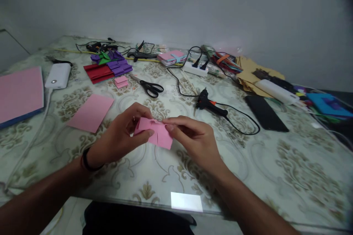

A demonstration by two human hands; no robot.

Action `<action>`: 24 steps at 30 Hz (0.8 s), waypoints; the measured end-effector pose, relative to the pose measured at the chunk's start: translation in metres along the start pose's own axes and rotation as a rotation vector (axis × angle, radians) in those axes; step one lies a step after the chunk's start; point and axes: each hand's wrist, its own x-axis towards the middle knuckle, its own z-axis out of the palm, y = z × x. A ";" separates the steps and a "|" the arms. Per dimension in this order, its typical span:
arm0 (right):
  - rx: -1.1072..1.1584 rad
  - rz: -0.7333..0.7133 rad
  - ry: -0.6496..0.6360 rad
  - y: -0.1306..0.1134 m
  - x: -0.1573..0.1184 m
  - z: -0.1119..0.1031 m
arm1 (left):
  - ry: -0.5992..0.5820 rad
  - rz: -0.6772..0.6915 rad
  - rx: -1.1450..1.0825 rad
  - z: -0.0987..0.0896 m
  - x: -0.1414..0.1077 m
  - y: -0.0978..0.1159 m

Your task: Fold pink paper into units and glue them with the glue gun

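Note:
A small pink paper [161,138], creased and with a short slit near its middle, is held above the table. My left hand [125,132] pinches its left side, thumb in front and fingers behind. With thumb and index finger, my right hand [193,136] grips the upper right edge of the same paper. A flat pink sheet [92,113] lies on the table to the left of my left hand. Beyond my hands are black-handled scissors [150,87] and a small folded pink paper piece [121,82].
A black glue gun [211,104] with a looping cable lies right of centre, near a black phone [266,114]. Behind are a white power strip [195,69] and red folded paper [98,72]. A white power bank [58,76] and a pink pad [20,91] lie left.

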 end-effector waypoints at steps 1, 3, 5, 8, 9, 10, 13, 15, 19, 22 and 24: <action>-0.028 -0.041 -0.009 0.000 0.000 -0.001 | 0.009 0.003 -0.001 0.000 0.000 0.001; -0.091 -0.156 -0.023 -0.001 -0.001 -0.001 | 0.022 0.012 0.003 0.000 0.000 0.004; -0.149 -0.266 -0.023 0.000 -0.002 -0.001 | 0.040 0.025 0.021 0.000 0.000 0.006; -0.220 -0.344 -0.004 0.002 -0.003 -0.001 | 0.048 0.049 0.040 0.001 0.000 0.008; -0.244 -0.355 0.002 0.003 -0.003 0.000 | 0.042 0.053 0.033 0.001 0.000 0.008; -0.266 -0.368 0.008 0.004 -0.004 0.000 | 0.030 0.053 0.017 0.001 -0.001 0.008; -0.310 -0.402 0.016 0.004 -0.005 0.000 | -0.009 0.030 -0.031 0.001 0.000 0.009; -0.309 -0.408 0.014 0.003 -0.005 0.001 | -0.011 0.011 -0.003 0.001 0.000 0.009; -0.222 -0.248 0.021 0.001 -0.004 0.002 | 0.039 0.004 0.098 0.000 0.000 0.009; -0.116 -0.073 0.016 0.001 -0.003 0.003 | 0.052 -0.005 0.093 0.000 0.000 0.008; -0.090 -0.038 0.003 0.001 -0.002 0.003 | 0.046 -0.015 0.075 0.000 0.000 0.007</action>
